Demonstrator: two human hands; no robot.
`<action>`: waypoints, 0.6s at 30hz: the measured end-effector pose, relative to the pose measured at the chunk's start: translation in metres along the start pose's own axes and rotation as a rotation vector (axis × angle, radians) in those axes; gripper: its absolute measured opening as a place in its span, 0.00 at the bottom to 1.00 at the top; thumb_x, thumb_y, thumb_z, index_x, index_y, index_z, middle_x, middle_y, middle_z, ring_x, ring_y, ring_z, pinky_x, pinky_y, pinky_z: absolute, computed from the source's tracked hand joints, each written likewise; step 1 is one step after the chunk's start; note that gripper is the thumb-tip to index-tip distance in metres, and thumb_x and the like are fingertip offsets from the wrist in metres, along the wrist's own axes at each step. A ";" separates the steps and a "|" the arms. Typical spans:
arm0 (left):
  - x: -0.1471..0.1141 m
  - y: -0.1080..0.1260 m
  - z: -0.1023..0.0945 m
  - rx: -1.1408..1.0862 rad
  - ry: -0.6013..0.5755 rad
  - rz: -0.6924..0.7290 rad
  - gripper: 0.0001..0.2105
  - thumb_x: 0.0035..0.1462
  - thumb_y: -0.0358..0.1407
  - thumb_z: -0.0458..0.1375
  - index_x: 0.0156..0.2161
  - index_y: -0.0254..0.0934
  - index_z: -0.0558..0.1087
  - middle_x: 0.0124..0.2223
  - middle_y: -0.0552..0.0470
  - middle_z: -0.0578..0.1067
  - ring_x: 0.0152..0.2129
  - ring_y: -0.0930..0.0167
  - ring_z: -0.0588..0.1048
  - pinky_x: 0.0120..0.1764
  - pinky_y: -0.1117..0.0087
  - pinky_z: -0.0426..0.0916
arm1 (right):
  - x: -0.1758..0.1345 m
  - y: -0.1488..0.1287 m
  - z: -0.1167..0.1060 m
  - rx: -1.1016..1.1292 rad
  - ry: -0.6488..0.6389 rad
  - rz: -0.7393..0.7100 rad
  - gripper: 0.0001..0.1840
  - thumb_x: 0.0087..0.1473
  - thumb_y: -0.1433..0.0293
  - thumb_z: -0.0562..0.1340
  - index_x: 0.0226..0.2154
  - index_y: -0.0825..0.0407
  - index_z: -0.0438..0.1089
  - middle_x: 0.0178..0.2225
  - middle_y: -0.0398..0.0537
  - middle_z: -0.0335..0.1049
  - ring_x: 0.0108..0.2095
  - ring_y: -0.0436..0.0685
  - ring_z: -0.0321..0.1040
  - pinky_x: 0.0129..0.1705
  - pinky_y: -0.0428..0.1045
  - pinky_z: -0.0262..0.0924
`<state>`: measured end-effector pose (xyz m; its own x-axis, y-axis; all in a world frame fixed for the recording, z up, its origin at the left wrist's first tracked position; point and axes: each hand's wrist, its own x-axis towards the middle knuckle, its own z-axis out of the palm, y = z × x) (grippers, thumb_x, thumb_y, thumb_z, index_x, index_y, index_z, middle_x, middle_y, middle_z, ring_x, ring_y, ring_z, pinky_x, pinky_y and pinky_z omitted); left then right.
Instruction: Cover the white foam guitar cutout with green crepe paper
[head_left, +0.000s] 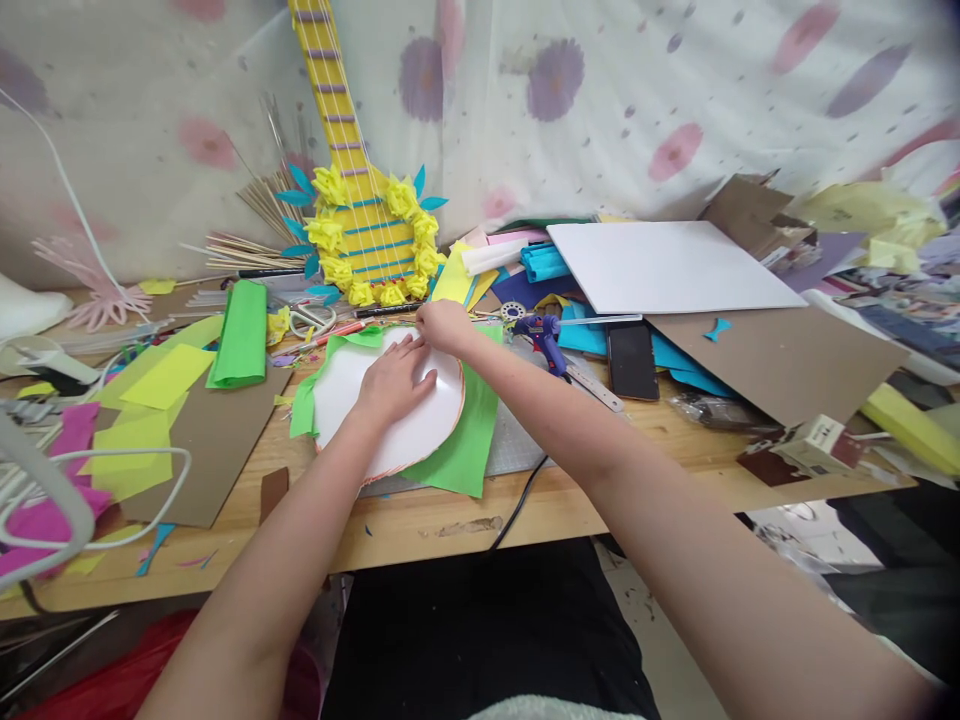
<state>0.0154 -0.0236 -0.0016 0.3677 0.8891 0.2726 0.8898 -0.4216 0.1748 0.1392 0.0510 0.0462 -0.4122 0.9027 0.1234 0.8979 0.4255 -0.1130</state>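
A white rounded board (397, 440) with an orange-tinged edge lies on a sheet of green crepe paper (469, 450). Along its upper left rim the green paper is folded over onto the white face. My left hand (394, 378) rests flat on the board, fingers spread and thumb out. At the far edge of the board, my right hand (444, 327) is closed in a pinch on the green crepe paper; its fingertips are mostly hidden. A blue glue gun (546, 343) lies just right of my right forearm, beside a metal ruler (596, 388).
A yellow paper guitar (367, 225) with yellow flowers leans against the curtain behind. On the left are a green crepe roll (240, 335), yellow paper sheets (166, 377) and a white cable (180, 490). A phone (631, 360) and a white foam board (667, 265) lie to the right.
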 end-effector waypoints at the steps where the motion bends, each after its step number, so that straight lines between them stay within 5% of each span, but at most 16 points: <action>1: 0.001 0.000 0.001 0.003 -0.001 -0.002 0.24 0.59 0.42 0.48 0.59 0.37 0.64 0.62 0.50 0.64 0.62 0.66 0.58 0.64 0.63 0.51 | -0.002 0.001 0.001 -0.006 0.003 -0.022 0.16 0.53 0.74 0.53 0.37 0.57 0.75 0.39 0.60 0.75 0.41 0.63 0.71 0.41 0.52 0.61; 5: 0.001 0.001 0.001 0.015 -0.001 -0.007 0.23 0.59 0.41 0.49 0.58 0.39 0.64 0.62 0.51 0.64 0.61 0.66 0.59 0.63 0.63 0.52 | -0.009 0.005 0.003 0.021 -0.018 -0.079 0.16 0.54 0.73 0.54 0.41 0.54 0.74 0.44 0.56 0.75 0.45 0.62 0.70 0.44 0.51 0.61; 10: 0.007 0.004 -0.005 0.010 0.000 -0.068 0.19 0.59 0.39 0.47 0.54 0.39 0.66 0.58 0.48 0.69 0.57 0.63 0.64 0.59 0.61 0.60 | -0.018 0.008 0.001 0.021 -0.033 -0.098 0.24 0.54 0.76 0.54 0.54 0.60 0.59 0.47 0.60 0.72 0.48 0.63 0.69 0.46 0.53 0.61; 15: 0.036 -0.006 -0.007 0.050 0.213 -0.187 0.24 0.51 0.31 0.52 0.56 0.34 0.63 0.58 0.40 0.66 0.57 0.58 0.63 0.59 0.58 0.59 | -0.021 0.004 0.005 0.070 -0.031 -0.125 0.23 0.55 0.76 0.53 0.54 0.61 0.55 0.49 0.62 0.71 0.47 0.63 0.69 0.46 0.53 0.62; 18: 0.048 -0.014 -0.004 0.046 0.165 -0.146 0.23 0.49 0.29 0.51 0.54 0.37 0.65 0.54 0.43 0.71 0.54 0.59 0.67 0.56 0.58 0.62 | -0.021 0.004 0.007 0.125 -0.032 -0.137 0.22 0.55 0.76 0.53 0.53 0.61 0.56 0.51 0.61 0.69 0.49 0.62 0.68 0.47 0.53 0.61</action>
<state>0.0197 0.0240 0.0126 0.1886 0.8974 0.3989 0.9429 -0.2790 0.1818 0.1501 0.0345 0.0364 -0.5356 0.8366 0.1149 0.8077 0.5472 -0.2194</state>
